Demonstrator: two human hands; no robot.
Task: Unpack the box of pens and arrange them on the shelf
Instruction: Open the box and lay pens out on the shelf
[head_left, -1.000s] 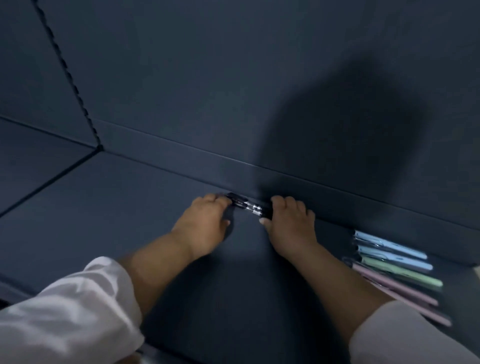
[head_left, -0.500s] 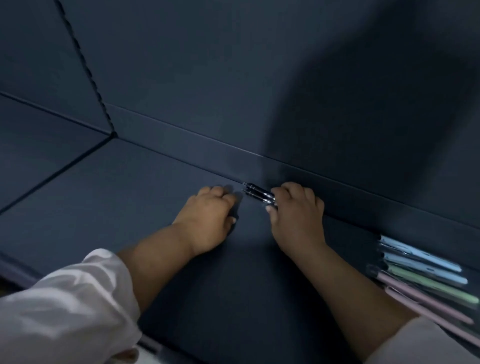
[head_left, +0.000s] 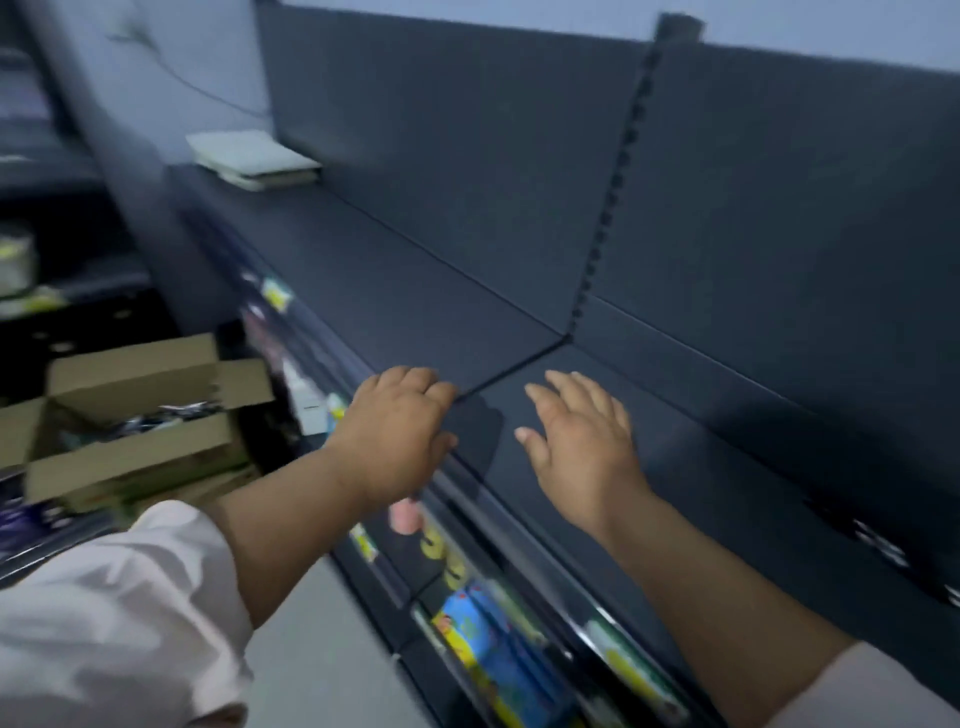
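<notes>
The dark shelf (head_left: 395, 291) runs from the near right to the far left. My left hand (head_left: 400, 431) hovers over its front edge, fingers loosely curled and holding nothing. My right hand (head_left: 576, 447) is spread flat just above the shelf board, also holding nothing. An open cardboard box (head_left: 130, 415) sits low on the left, with dark wrapped pens (head_left: 156, 418) inside. Blurred dark pens (head_left: 872, 540) lie on the shelf at the right edge, well away from both hands.
A stack of flat white packs (head_left: 254, 161) lies at the shelf's far end. A slotted upright (head_left: 608, 208) divides the back panel. Under the shelf, a lower level holds colourful packaged goods (head_left: 493, 649). The whole frame is motion-blurred.
Both hands let go of the black pens at the shelf's back and drew away towards the front edge. The view swung left, so the box came into sight and the pastel pens left it.
</notes>
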